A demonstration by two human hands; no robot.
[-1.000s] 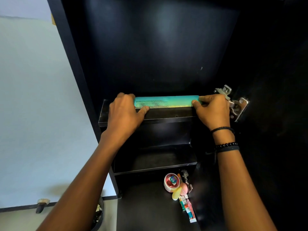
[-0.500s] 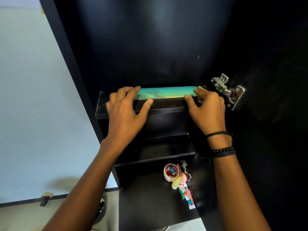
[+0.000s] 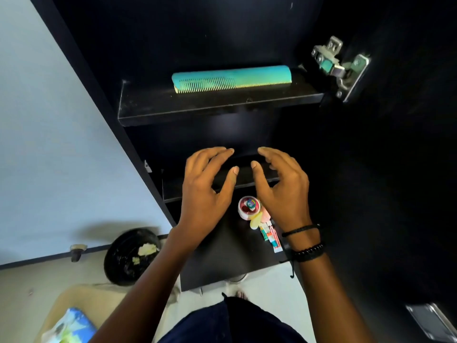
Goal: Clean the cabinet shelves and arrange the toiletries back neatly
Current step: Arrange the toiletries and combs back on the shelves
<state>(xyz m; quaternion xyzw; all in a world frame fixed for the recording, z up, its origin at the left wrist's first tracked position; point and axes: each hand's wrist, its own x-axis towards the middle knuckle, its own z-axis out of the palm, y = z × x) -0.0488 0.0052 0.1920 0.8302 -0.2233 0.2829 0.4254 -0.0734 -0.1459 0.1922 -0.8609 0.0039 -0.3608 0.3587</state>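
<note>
A long teal comb (image 3: 232, 79) lies lengthwise on the upper black shelf (image 3: 217, 110) of the dark cabinet, teeth toward me, with nothing touching it. Both hands hover lower, in front of the middle shelf (image 3: 170, 191). My left hand (image 3: 206, 194) is open with fingers spread and empty. My right hand (image 3: 282, 191), with black bracelets at the wrist, is open and empty too. Below them on the bottom shelf (image 3: 222, 256) sit a small round red-and-white jar (image 3: 249, 207), a yellow and pink item (image 3: 257, 220) and a small striped tube (image 3: 272, 237).
A metal door hinge (image 3: 338, 66) sticks out at the upper right by the open black door (image 3: 395, 169). A black waste bin (image 3: 131, 256) stands on the floor at the left by the pale wall. A blue and white packet (image 3: 69, 326) lies at the bottom left.
Both hands let go of the comb and dropped down to the middle shelf level. The comb stays on the upper shelf. The view tilted downward.
</note>
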